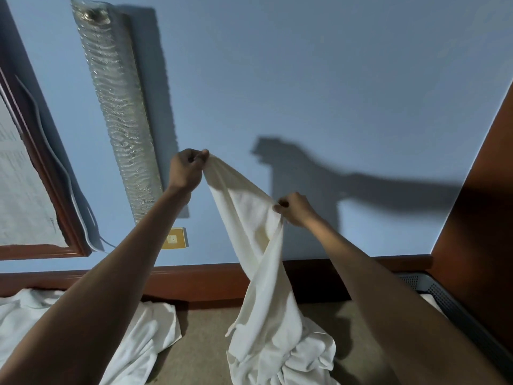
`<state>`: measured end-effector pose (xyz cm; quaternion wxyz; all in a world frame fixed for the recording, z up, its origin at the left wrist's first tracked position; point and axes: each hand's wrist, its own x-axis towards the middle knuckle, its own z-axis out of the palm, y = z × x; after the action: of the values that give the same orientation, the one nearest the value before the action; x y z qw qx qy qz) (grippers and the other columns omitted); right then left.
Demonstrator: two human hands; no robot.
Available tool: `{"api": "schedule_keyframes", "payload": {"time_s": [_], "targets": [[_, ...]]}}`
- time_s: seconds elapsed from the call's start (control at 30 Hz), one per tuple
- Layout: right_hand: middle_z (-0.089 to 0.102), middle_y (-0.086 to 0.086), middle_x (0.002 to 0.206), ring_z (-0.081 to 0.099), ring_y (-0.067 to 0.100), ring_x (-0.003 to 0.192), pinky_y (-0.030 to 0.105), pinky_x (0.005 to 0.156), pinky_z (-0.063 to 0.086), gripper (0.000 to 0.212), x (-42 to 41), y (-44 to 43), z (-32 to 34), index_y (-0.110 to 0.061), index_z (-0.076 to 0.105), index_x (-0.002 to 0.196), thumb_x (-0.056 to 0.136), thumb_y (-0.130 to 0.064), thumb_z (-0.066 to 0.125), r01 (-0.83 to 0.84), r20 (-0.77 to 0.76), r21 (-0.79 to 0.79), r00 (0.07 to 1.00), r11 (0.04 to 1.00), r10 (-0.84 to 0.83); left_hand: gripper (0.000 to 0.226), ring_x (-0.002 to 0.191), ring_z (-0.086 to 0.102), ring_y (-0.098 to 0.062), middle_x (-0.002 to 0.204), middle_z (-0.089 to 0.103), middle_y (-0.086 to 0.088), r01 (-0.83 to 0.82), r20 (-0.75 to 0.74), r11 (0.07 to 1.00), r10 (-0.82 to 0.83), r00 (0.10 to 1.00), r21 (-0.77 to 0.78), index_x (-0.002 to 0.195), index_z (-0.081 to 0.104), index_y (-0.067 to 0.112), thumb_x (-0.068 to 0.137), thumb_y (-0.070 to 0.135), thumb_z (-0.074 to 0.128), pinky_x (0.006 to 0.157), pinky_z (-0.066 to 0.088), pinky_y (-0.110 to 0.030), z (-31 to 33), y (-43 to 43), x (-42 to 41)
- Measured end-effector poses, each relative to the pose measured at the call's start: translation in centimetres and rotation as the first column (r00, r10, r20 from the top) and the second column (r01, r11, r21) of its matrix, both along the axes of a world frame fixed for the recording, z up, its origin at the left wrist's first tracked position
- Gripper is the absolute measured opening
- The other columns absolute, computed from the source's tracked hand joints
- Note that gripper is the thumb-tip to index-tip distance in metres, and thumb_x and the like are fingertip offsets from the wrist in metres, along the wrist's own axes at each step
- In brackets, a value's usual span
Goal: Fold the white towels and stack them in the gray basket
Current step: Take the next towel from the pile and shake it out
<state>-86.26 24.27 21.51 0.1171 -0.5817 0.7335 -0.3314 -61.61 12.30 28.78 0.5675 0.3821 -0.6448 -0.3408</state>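
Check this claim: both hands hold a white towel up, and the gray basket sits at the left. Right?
No. The head view shows the gray basket at the right edge, not the left. The left hand and right hand do both hold the white towel up.

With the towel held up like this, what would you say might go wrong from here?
1. The towel hangs twisted below the left hand and right hand, so a fold started now would likely come out crooked.
2. Both hands only pinch its top edge; a shake might pull it free.
3. Its lower end lies bunched on the surface and may drag.
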Motion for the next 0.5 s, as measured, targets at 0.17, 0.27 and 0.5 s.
{"api": "schedule_keyframes", "payload": {"time_s": [0.17, 0.27, 0.5], "targets": [[0.048, 0.007, 0.08, 0.046, 0.015, 0.075, 0.034, 0.066, 0.035, 0.028, 1.3, -0.4, 1.9, -0.003, 0.057, 0.086, 0.104, -0.024, 0.054, -0.121, 0.302, -0.138, 0.94, 0.983, 0.158, 0.029, 0.11, 0.065, -0.03, 0.108, 0.067, -0.012, -0.106, 0.603, 0.989, 0.02, 0.797, 0.107, 0.115, 0.066, 0.01, 0.09, 0.022, 0.076, 0.09, 0.052, -0.037, -3.1, -2.3, 2.0], [0.051, 0.002, 0.085, 0.045, 0.013, 0.081, 0.03, 0.071, 0.033, 0.028, 2.5, -0.7, 3.7, -0.004, 0.067, 0.098, 0.102, -0.03, 0.058, -0.237, 0.312, -0.146, 0.91, 0.96, 0.272, 0.073, 0.122, 0.047, -0.015, 0.131, 0.048, 0.006, 0.303, 0.68, 0.905, -0.424, 0.599, 0.298, 0.145, 0.049, 0.033, 0.083, 0.026, 0.086, 0.102, 0.044, -0.036, -2.7, 1.0, 0.4], [0.068, 0.001, 0.073, 0.054, 0.002, 0.066, 0.02, 0.063, 0.04, 0.015, 0.9, 0.1, 4.2, -0.012, 0.077, 0.089, 0.089, -0.027, 0.078, -0.208, 0.16, -0.262, 0.954, 0.943, 0.254, 0.032, 0.105, 0.07, -0.013, 0.114, 0.076, -0.005, 0.577, 0.372, 0.722, -0.692, 0.619, 0.382, 0.112, 0.078, 0.021, 0.093, 0.044, 0.067, 0.094, 0.057, -0.035, -0.3, 2.9, -1.6]]}}
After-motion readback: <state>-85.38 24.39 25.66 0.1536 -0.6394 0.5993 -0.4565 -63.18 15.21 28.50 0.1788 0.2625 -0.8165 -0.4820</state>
